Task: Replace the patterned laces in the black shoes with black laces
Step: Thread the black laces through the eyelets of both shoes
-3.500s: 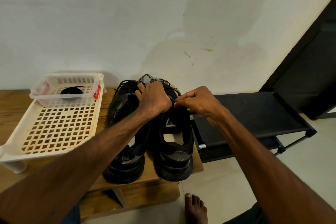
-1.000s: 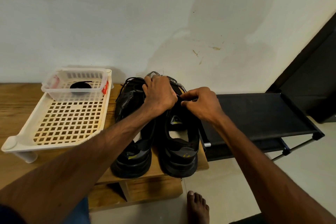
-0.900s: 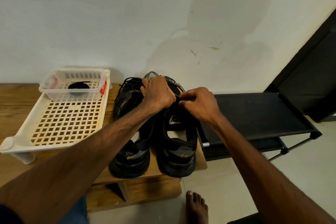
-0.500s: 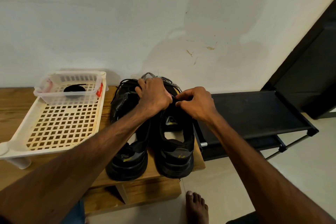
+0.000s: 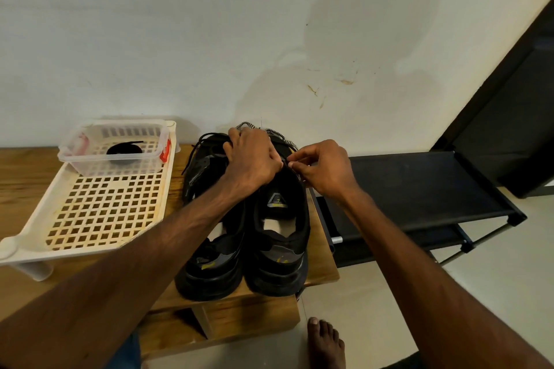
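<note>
While black shoes (image 5: pixel 211 266) point toes at wall (image 5: pixel 209 39), left hand (image 5: pixel 254 160) clutches right shoe (image 5: pixel 280 252), right hand (image 5: pixel 325 169) pinches patterned lace (image 5: pixel 279 132).

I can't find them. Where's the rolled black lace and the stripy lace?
rolled black lace (image 5: pixel 124 149), head view, middle of the coil.
stripy lace (image 5: pixel 278 133), head view, its far loop.

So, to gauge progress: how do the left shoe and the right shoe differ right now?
The left shoe shows black laces; the right shoe trails a patterned lace. No hand works the left shoe; the left hand grips the right shoe and the right hand pinches that lace. Both are black, side by side on the wooden bench.
</note>
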Action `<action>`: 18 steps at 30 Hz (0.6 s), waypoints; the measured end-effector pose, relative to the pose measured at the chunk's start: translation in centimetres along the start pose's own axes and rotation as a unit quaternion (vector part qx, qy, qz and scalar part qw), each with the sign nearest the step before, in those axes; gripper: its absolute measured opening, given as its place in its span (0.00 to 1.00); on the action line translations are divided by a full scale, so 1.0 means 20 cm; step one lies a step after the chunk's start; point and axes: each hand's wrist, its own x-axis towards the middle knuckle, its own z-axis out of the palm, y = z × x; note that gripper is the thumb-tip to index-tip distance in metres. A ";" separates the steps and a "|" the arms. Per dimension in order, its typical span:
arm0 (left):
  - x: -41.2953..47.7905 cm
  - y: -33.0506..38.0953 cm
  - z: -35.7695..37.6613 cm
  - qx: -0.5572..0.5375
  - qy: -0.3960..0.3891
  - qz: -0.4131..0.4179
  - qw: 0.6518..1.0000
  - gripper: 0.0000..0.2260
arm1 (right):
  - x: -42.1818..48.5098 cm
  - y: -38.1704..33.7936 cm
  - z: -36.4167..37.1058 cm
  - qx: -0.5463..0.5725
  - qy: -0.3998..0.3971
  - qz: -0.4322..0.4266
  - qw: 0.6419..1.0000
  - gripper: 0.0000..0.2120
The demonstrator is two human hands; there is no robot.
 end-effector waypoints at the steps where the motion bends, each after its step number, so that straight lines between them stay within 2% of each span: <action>1: 0.00 0.00 0.01 0.001 0.005 0.007 1.000 0.05 | 0.00 0.00 0.00 -0.013 0.005 -0.012 1.000 0.05; 4: -0.01 0.01 0.00 0.000 -0.003 0.014 1.000 0.05 | 0.00 -0.01 0.01 -0.022 0.015 -0.027 0.999 0.02; 7: -0.03 0.01 -0.03 0.014 -0.024 0.019 0.999 0.05 | 0.00 -0.02 0.01 -0.040 0.018 -0.023 0.999 0.06; 10: -0.04 0.02 -0.04 0.058 -0.021 0.027 0.998 0.08 | 0.03 -0.03 -0.04 0.017 0.039 0.005 0.999 0.09; 12: -0.05 0.02 -0.04 0.077 -0.016 0.034 0.996 0.09 | 0.04 -0.07 -0.11 0.112 0.076 0.024 0.990 0.07; 13: -0.05 0.02 -0.04 0.084 -0.017 0.037 0.996 0.10 | 0.04 -0.10 -0.16 0.209 0.085 0.039 0.973 0.07; 14: -0.06 0.02 -0.03 0.091 -0.019 0.038 0.995 0.11 | 0.03 -0.13 -0.21 0.331 0.082 0.059 0.938 0.07; 16: -0.06 0.02 -0.03 0.100 -0.012 0.041 0.994 0.12 | 0.02 -0.19 -0.30 0.551 0.057 0.083 0.829 0.07; 17: -0.06 0.02 -0.03 0.094 0.006 0.045 0.995 0.12 | 0.01 -0.20 -0.33 0.609 0.056 0.089 0.786 0.07; 18: -0.06 0.01 -0.03 0.075 0.033 0.050 0.995 0.11 | 0.01 -0.20 -0.35 0.625 0.059 0.100 0.772 0.06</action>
